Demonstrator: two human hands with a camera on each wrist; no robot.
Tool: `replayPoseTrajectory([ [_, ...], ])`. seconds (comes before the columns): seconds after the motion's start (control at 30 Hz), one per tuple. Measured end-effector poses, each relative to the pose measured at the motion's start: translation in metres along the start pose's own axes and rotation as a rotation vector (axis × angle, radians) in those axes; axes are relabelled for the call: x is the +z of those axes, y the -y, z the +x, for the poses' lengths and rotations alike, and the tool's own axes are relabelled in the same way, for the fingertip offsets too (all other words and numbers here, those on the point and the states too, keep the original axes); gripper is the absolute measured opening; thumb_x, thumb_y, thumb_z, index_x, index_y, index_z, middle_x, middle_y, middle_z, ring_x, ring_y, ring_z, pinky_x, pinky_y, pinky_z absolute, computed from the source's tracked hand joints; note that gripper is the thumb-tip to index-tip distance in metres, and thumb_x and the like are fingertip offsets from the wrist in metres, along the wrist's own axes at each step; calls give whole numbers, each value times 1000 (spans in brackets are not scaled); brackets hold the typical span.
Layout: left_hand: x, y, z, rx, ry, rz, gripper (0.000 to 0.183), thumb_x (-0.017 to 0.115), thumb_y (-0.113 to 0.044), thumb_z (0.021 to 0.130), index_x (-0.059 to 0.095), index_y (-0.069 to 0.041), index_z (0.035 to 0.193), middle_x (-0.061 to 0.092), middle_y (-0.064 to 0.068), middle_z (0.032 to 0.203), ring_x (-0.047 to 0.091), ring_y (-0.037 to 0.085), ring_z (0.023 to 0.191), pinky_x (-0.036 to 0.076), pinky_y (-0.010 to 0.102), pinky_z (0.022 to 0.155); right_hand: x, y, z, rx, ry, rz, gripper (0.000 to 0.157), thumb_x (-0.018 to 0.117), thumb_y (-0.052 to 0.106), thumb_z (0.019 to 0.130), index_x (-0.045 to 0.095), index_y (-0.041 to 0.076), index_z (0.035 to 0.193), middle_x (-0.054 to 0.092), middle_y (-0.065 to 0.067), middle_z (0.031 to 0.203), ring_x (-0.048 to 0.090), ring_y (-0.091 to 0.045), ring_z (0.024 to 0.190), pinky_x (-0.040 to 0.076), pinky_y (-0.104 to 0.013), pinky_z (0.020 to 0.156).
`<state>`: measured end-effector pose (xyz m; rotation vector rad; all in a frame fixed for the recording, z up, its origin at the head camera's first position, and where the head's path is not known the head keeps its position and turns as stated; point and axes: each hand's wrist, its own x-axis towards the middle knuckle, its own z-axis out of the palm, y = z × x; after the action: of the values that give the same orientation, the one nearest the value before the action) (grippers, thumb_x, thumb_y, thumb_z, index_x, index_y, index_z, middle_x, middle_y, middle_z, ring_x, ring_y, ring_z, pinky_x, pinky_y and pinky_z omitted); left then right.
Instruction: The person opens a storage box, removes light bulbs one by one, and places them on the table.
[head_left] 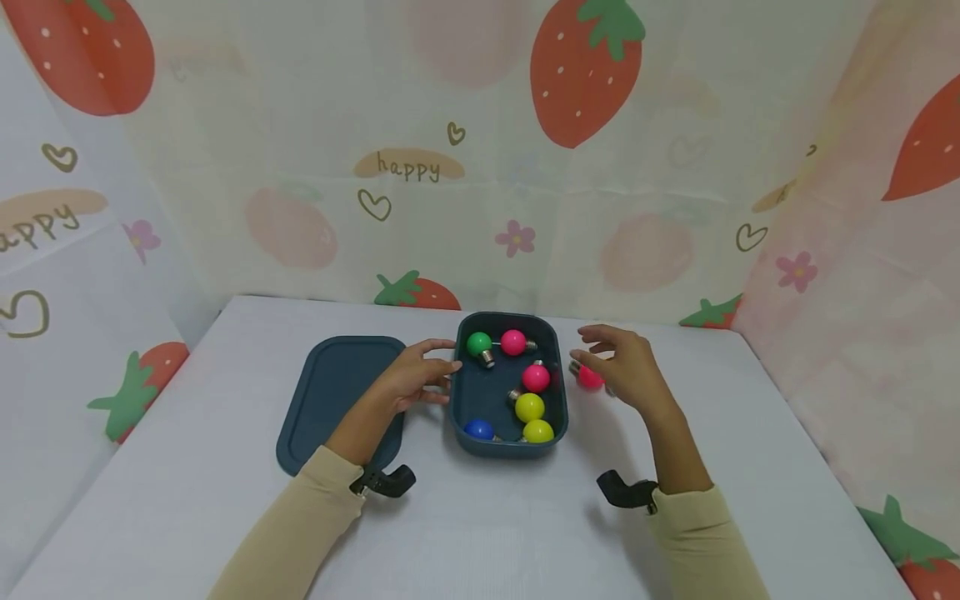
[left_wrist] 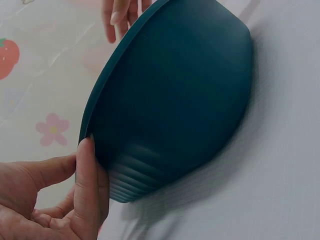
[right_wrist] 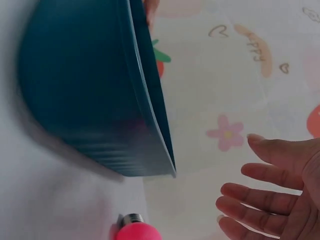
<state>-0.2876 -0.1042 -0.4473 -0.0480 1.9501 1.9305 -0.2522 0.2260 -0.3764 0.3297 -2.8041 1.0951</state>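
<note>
Presently, the left hand (head_left: 412, 379) pinches the left rim of the box (head_left: 510, 451), thumb over the edge and fingers against the outer wall. The right hand (head_left: 626, 367), right of the box and apart from it, has its fingers loosely spread, curved slightly, and grips nothing. Its nearest item is a loose pink bulb (head_left: 590, 378), lying on the table just right of the box. A further metal base shows by the hand; whether it belongs to a second bulb cannot be told.

In this inspector's judgement, a light, steady hold on the rim suffices to keep the box from sliding. The loose bulb's round shell is likely to roll if pushed, so finger pads should close on opposite sides before any lift. Knocks against other shells are best avoided.

Materials: the box is dark teal, apparently moulded plastic, deep, round-cornered, smooth, with ridge-like lines towards one end of its wall. Inside it lie a green bulb (head_left: 478, 343), two pink bulbs (head_left: 513, 342), two yellow bulbs (head_left: 529, 407) and a blue bulb (head_left: 478, 429), glossy globes; metal bases are visible. Left of the box rests a matching flat lid (head_left: 322, 400) with a raised border. White, finely woven cloth covers the table (head_left: 480, 533) beneath the box.
</note>
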Motion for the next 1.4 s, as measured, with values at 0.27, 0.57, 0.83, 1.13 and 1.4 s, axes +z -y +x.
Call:
replayPoseTrajectory([
  [0.27, 0, 1, 2, 1, 2, 1, 53, 68, -18, 99, 48, -15, 148, 64, 9, 92, 63, 19, 79, 61, 32, 64, 12, 15, -4, -101, 96, 38, 44, 76, 24, 93, 66, 6, 132, 69, -13, 125, 66, -30, 110, 59, -45, 87],
  [0.57, 0, 0, 1, -7, -3, 8, 53, 68, -19, 99, 48, -16, 148, 64, 10, 94, 63, 19, 81, 62, 33, 65, 27, 31, -7, -188, 174, 49, 38, 75, 17, 93, 68, 7, 129, 73, -7, 115, 68, -21, 101, 58, -41, 87],
  [0.83, 0, 1, 3, -5, -4, 6, 51, 68, -18, 99, 49, -16, 147, 63, 10, 95, 63, 19, 81, 62, 33, 65, 44, 42, -10, -204, 259, 17, 44, 79, 27, 91, 68, 12, 131, 72, -7, 117, 67, -24, 103, 60, -32, 80],
  [1.13, 0, -1, 3, -4, 1, 8, 52, 68, -19, 99, 48, -15, 148, 64, 9, 95, 64, 19, 80, 62, 33, 66, 62, 49, -13, -263, 366, 35, 41, 79, 22, 91, 70, 11, 129, 71, -10, 121, 66, -30, 108, 59, -38, 88],
  [1.4, 1, 0, 0, 0, 13, 10, 52, 66, -18, 100, 47, -14, 148, 65, 10, 94, 64, 18, 80, 62, 34, 66, 79, 50, -14, -307, 462, -37, 41, 80, 18, 90, 71, 9, 129, 71, -9, 124, 64, -26, 119, 56, -41, 94],
])
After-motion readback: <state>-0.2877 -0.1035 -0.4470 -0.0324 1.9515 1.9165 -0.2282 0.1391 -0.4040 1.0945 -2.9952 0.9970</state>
